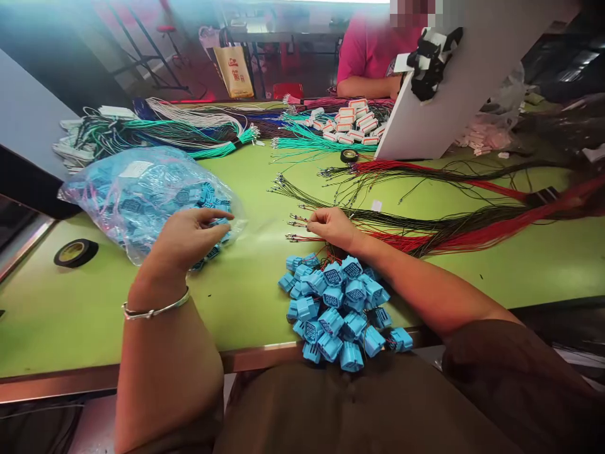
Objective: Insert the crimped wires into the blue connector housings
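Right hand at the wire tips, left hand at the bag

The right hand (pixel 333 228) has thumb and forefinger pressed together beside the wire tips (pixel 293 238); whether a wire is caught cannot be told. The red and dark wires (pixel 439 243) run lengthwise left to right, tips facing left. The left hand (pixel 186 238), thumb and forefinger spread, is nearer the bagged blue connectors (pixel 208 194) at the right side of the clear bag (pixel 101 202). The connector pile (pixel 333 296) lies just near of the right hand.

Views: 1, head-worn | from: above and behind the left hand (pixel 196 236) and right hand (pixel 331 227) | facing: forward, down onto the table (pixel 255 302) | nearness: close, 2 forearms (pixel 163 353) in view | span: brown shirt (pixel 350 410) this side of the grip, a co-worker (pixel 366 57) beyond it
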`<state>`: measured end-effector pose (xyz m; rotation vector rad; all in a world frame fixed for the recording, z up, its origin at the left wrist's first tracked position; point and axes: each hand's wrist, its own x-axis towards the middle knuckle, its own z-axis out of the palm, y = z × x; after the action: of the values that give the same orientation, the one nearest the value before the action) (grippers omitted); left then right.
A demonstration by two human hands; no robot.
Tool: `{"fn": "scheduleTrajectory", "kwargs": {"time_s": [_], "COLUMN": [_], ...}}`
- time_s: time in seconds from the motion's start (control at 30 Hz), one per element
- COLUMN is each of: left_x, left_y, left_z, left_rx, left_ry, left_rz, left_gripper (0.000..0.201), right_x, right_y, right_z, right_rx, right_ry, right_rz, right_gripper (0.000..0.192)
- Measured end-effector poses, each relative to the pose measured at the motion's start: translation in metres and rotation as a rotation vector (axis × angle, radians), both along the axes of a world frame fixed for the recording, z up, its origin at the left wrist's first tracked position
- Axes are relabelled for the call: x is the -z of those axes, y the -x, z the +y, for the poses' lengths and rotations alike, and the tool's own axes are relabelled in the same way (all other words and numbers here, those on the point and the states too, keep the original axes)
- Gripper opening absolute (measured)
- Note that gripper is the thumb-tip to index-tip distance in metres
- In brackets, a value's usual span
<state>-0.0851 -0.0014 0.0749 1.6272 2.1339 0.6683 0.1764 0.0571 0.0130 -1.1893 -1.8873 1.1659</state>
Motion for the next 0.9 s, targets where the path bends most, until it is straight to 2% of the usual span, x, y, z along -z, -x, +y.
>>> {"fn": "scheduleTrajectory", "kwargs": {"time_s": [0.03,0.1,0.17,0.23,0.3,0.4,0.57,0.77,0.9], "left_x": [0.000,0.009,0.027,0.045,0.058,0.065,0.064,0.064,0.065], "left_y": [-0.007,-0.025,-0.047,-0.064,-0.074,-0.076,-0.073,-0.074,-0.078], "left_z": [-0.001,0.000,0.005,0.012,0.016,0.017,0.016,0.015,0.013], "left_rx": [0.045,0.118,0.115,0.065,0.036,0.081,0.163,0.195,0.173], "left_ry": [-0.026,-0.083,0.001,0.099,0.151,0.193,0.210,0.197,0.103], "left_rz": [-0.210,-0.658,-1.053,-1.301,-1.433,-1.508,-1.527,-1.471,-1.363], "left_gripper": [0.021,0.019,0.022,0.023,0.023,0.024,0.025,0.027,0.035], "right_x": [0.000,-0.002,-0.003,-0.004,-0.004,-0.002,0.000,0.002,0.005], "right_y": [-0.001,-0.002,-0.003,-0.003,-0.003,-0.003,-0.002,-0.003,-0.003], "right_z": [0.000,-0.001,-0.003,-0.004,-0.005,-0.004,-0.004,-0.003,-0.002], "right_rx": [-0.007,-0.014,-0.009,0.002,0.007,-0.006,-0.035,-0.050,-0.077], "right_ry": [0.004,0.004,0.000,-0.003,-0.011,-0.034,-0.059,-0.029,-0.083], "right_rz": [0.015,0.053,0.088,0.101,0.093,0.066,0.025,-0.012,-0.066], "right_gripper": [0.017,0.018,0.020,0.021,0.021,0.021,0.020,0.020,0.018]}}
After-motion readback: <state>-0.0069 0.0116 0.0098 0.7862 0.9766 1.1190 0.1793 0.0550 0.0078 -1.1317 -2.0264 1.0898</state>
